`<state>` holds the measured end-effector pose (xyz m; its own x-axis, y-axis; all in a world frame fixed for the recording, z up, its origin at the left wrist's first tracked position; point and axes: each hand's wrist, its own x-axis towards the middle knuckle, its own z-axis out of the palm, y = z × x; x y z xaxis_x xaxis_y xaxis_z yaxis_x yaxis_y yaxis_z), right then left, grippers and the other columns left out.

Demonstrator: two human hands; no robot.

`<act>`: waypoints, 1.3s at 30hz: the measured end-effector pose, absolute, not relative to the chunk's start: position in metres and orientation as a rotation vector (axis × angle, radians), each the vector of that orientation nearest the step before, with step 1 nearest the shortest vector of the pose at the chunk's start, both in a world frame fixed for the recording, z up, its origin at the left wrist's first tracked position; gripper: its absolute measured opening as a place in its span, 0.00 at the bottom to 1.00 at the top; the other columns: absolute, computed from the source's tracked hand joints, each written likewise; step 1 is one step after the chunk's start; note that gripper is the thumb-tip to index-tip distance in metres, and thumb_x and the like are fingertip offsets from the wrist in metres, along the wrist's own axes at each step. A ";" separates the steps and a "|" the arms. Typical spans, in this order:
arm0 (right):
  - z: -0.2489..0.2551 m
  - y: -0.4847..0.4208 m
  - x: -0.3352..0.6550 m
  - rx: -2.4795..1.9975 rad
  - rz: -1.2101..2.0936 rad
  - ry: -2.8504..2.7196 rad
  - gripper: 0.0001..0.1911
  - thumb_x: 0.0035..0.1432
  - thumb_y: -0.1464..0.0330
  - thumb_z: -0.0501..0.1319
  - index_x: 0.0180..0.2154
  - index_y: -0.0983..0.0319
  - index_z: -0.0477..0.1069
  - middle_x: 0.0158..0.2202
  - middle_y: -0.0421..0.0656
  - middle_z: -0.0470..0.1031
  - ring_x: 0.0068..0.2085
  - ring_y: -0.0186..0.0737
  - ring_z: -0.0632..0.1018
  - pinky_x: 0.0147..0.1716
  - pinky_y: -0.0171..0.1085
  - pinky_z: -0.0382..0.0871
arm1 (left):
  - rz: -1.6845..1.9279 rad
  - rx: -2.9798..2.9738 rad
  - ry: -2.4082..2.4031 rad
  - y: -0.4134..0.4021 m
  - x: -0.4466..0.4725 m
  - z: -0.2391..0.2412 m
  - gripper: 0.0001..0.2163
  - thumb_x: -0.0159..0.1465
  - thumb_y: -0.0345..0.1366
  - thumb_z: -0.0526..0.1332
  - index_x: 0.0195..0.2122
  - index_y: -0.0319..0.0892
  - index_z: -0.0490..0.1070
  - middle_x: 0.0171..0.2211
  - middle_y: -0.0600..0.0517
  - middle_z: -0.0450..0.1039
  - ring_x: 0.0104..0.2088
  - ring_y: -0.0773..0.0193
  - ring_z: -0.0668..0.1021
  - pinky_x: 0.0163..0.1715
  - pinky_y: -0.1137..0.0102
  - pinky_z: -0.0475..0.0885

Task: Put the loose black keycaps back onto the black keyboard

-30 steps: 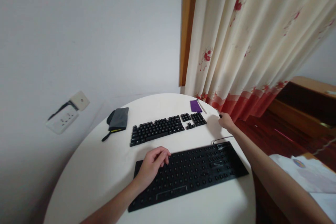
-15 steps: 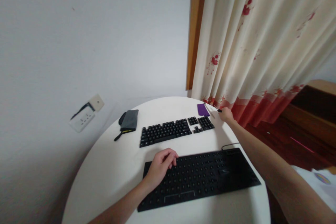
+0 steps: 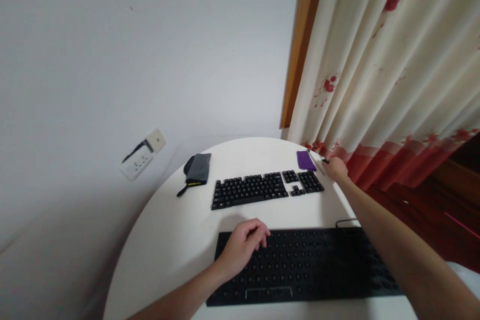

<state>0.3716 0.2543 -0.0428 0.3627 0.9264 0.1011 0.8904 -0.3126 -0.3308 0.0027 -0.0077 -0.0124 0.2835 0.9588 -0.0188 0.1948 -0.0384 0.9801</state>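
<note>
A black keyboard base [image 3: 318,270] with its keycaps off lies near the front of the white round table [image 3: 157,255]. My left hand [image 3: 245,240] rests over its upper left part, fingers loosely curled together, nothing visible in them. At the far right edge of the table, my right hand [image 3: 336,167] is closed around a small tool with a black end [image 3: 325,161]; most of it is hidden in the fingers. Beside that hand are a purple cloth [image 3: 305,160] and a thin stick [image 3: 318,165]. Black keycaps [image 3: 255,189] sit behind the base, laid out in keyboard order.
A grey pouch [image 3: 198,167] with a dark strap lies at the back left of the table. A cable [image 3: 343,221] leaves the base's top edge. Beyond the table are a wall with a socket [image 3: 137,161] and a flowered curtain [image 3: 360,85] on the right.
The view has turned to the left, so everything sits further right in the picture. My right hand stays at the table's far right edge, and my left hand stays on the base.
</note>
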 end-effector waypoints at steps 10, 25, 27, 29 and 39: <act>-0.037 0.242 0.376 -2.121 0.287 -1.768 0.13 0.61 0.65 0.59 0.40 0.65 0.79 0.39 0.52 0.79 0.45 0.50 0.79 0.41 0.37 0.70 | 0.910 1.491 1.124 -0.006 0.003 -0.016 0.15 0.67 0.44 0.56 0.32 0.38 0.74 0.23 0.53 0.71 0.23 0.68 0.67 0.23 0.73 0.60; 0.002 0.178 0.363 -1.787 0.286 -1.417 0.19 0.57 0.71 0.52 0.43 0.70 0.77 0.41 0.56 0.80 0.41 0.49 0.79 0.41 0.40 0.70 | 0.989 1.522 1.054 -0.001 -0.003 -0.014 0.15 0.68 0.45 0.55 0.35 0.37 0.73 0.26 0.51 0.72 0.24 0.70 0.70 0.22 0.75 0.61; 0.008 0.153 0.346 -1.705 0.316 -1.441 0.19 0.58 0.67 0.52 0.42 0.69 0.78 0.38 0.53 0.80 0.39 0.46 0.80 0.39 0.38 0.71 | 1.087 1.571 1.093 0.004 -0.009 -0.010 0.15 0.68 0.44 0.55 0.35 0.38 0.73 0.26 0.52 0.72 0.24 0.69 0.70 0.24 0.75 0.64; 0.014 0.123 0.323 -1.549 0.332 -1.474 0.18 0.57 0.63 0.54 0.40 0.67 0.78 0.37 0.51 0.80 0.38 0.47 0.79 0.39 0.40 0.71 | 1.215 1.632 1.161 0.014 -0.020 -0.006 0.14 0.68 0.43 0.55 0.36 0.38 0.73 0.27 0.52 0.73 0.26 0.68 0.72 0.27 0.74 0.67; 0.010 0.035 0.241 -1.116 0.448 -1.748 0.12 0.63 0.63 0.55 0.39 0.61 0.75 0.41 0.47 0.77 0.43 0.44 0.76 0.41 0.40 0.71 | 1.512 1.723 2.036 0.086 -0.138 -0.016 0.15 0.65 0.32 0.52 0.50 0.37 0.71 0.51 0.40 0.74 0.53 0.54 0.74 0.54 0.58 0.68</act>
<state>0.2412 0.0349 0.0100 -0.1018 0.8399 0.5331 0.4801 0.5109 -0.7131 -0.1384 0.0861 -0.0163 -0.3664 0.7826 0.5033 0.7079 -0.1165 0.6966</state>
